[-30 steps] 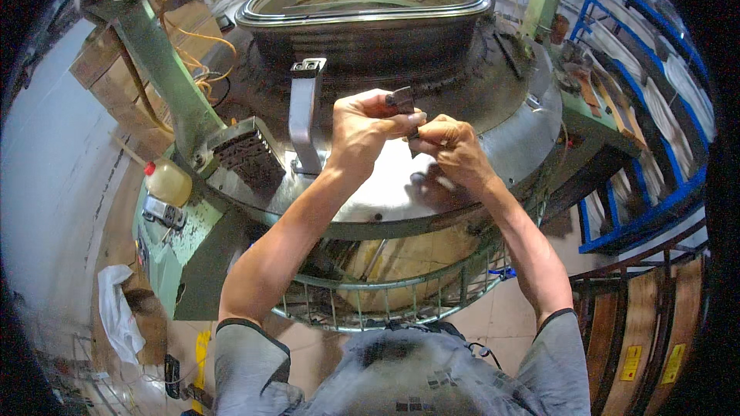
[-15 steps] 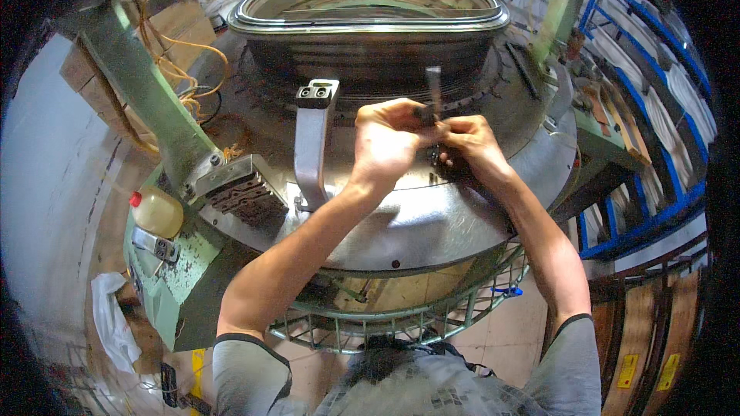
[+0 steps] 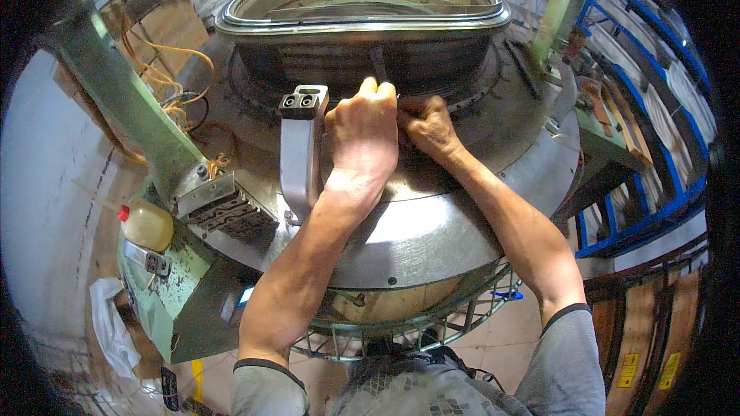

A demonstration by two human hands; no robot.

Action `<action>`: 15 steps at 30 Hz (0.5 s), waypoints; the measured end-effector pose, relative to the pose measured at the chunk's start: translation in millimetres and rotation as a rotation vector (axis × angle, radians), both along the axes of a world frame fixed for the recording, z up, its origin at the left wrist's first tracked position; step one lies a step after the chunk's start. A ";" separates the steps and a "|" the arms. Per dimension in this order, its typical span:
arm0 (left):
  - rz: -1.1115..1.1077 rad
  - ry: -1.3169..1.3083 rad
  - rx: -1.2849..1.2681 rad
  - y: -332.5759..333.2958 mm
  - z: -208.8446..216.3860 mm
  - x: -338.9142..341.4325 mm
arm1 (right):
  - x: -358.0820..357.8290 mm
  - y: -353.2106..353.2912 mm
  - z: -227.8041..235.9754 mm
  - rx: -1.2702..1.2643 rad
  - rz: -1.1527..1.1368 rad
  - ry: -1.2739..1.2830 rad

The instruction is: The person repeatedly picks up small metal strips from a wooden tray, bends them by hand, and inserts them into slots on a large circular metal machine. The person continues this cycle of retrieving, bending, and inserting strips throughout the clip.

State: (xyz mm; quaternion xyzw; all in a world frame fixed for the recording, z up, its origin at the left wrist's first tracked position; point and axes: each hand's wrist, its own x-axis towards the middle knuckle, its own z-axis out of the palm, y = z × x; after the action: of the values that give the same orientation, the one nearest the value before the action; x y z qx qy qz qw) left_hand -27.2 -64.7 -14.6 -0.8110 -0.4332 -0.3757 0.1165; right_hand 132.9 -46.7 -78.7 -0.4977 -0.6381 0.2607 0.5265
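Both hands are at the foot of the dark cylinder (image 3: 308,58) of a large round machine. My left hand (image 3: 362,131) is closed, its back turned up, just right of an upright grey metal bracket (image 3: 301,150). A thin, dark flat strip (image 3: 377,63) rises above its fingers against the cylinder wall, and the fist appears to grip the strip's hidden lower end. Close by on the right, my right hand (image 3: 433,129) has curled fingers pointing toward the left one. Whatever it pinches is hidden. The bracket carries a small block with two round holes on top.
Below my hands curves a shiny metal ring plate (image 3: 416,235). On the left are a green arm (image 3: 142,100), a slotted metal block (image 3: 227,204) and a red-capped bottle (image 3: 148,225). Blue racks (image 3: 655,92) with white material stand at right. A bright-rimmed ring (image 3: 362,27) tops the cylinder.
Both hands have moved farther in toward the cylinder and leftward, taking the strip along. The left hand has turned its back upward. The view has shifted slightly.
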 end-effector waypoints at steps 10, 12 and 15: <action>0.082 0.026 -0.115 6.4 -11.0 6.8 | -1.2 3.6 -2.6 0.089 -0.040 -0.091; 0.086 0.034 -0.116 6.9 -11.8 6.9 | -1.1 1.4 -0.6 0.071 -0.059 -0.121; 0.073 0.026 -0.102 7.7 -12.6 6.8 | -0.9 0.5 0.7 0.067 -0.071 -0.155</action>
State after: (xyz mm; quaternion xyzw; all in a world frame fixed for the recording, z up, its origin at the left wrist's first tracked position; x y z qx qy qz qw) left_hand -20.3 -57.0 -27.2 -0.8043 -0.4797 -0.3379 0.0943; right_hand 132.0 -46.2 -78.0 -0.5208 -0.6672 0.1811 0.5009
